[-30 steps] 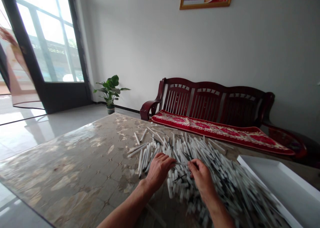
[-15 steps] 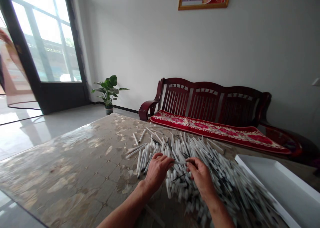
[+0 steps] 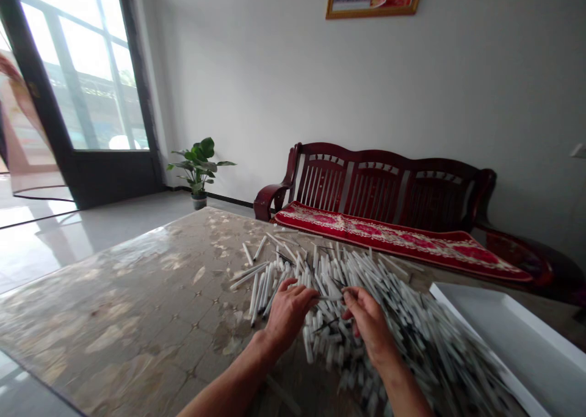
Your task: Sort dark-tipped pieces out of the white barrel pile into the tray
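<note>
My left hand, fingers closed in a pinch, grips one end of a slim whitish pen-like tube. Opposite it, my right hand is also pinched, at the tube's right end; whether a separate small piece is between those fingertips I cannot make out. Both hands are over a big heap of similar white translucent tubes, some with dark parts. The heap lies loose on the table and spreads to the right under my right forearm.
The patterned table extends to the left. A shallow white tray is at the right, against the heap. Behind the table stands a dark red wooden bench with a red runner. A potted plant is near the glass door.
My right hand has shifted very slightly to the right, its fingertips still by the tube's end. My left hand and the heap look the same.
</note>
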